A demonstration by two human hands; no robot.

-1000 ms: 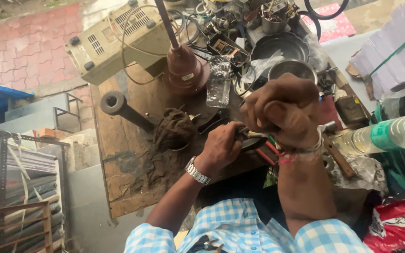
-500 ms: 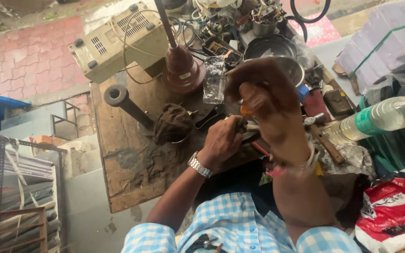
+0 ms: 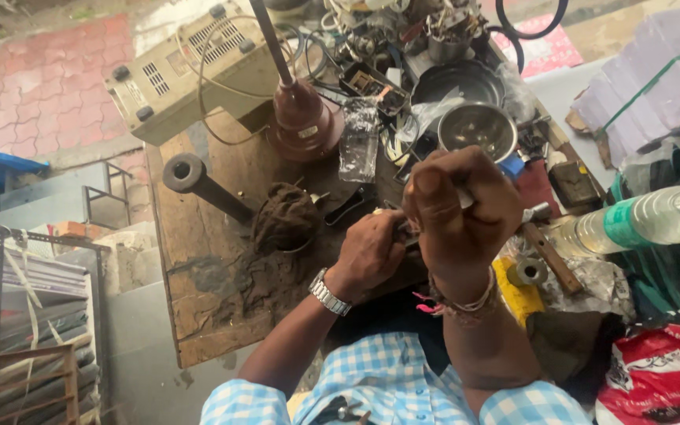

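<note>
Cluttered wooden workbench (image 3: 198, 260): left hand (image 3: 371, 252) pinches a small part, right hand (image 3: 458, 208) fisted around a thin tool

What is gripped in the right hand (image 3: 458, 208) cannot be made out; only a pale sliver is seen between its closed fingers. The small dark piece under the left hand (image 3: 371, 252) is mostly covered by that hand and by the right fist in front. Whether the left fingers are closed on it cannot be told. The plastic bottle (image 3: 647, 220) is cut off by the right edge, the red and white bag (image 3: 663, 378) by the lower right corner. The heap of small metal parts (image 3: 387, 39) at the top is too cluttered to be sorted out. The checked shirt (image 3: 371, 386) is cropped at the bottom.
</note>
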